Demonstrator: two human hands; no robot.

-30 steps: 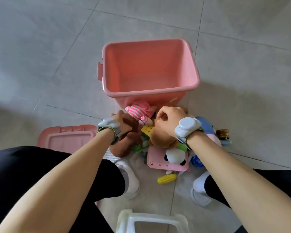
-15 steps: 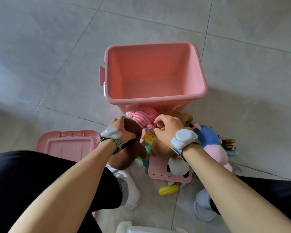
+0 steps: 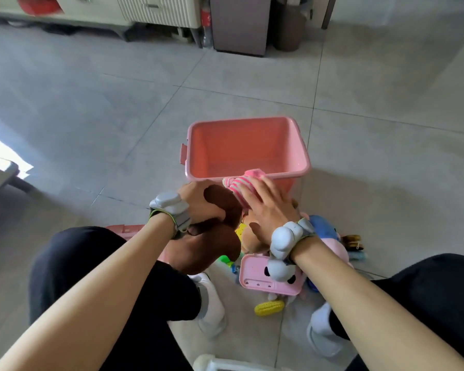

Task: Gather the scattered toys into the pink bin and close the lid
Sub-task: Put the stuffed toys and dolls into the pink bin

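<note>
The floor (image 3: 91, 108) is laid with large grey tiles separated by thin grout lines. A bright patch of light (image 3: 3, 153) falls at the left edge. Along the far wall stands a pale cabinet (image 3: 156, 9) on short dark legs. A grey box-shaped unit (image 3: 240, 24) stands beside it, with a dark bin (image 3: 289, 28) at its right.

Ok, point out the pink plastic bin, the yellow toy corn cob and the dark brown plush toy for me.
pink plastic bin (image 3: 248, 149): head view, inner back wall.
yellow toy corn cob (image 3: 269, 307): head view, middle of cob.
dark brown plush toy (image 3: 212, 250): head view, rounded lower body.
</note>
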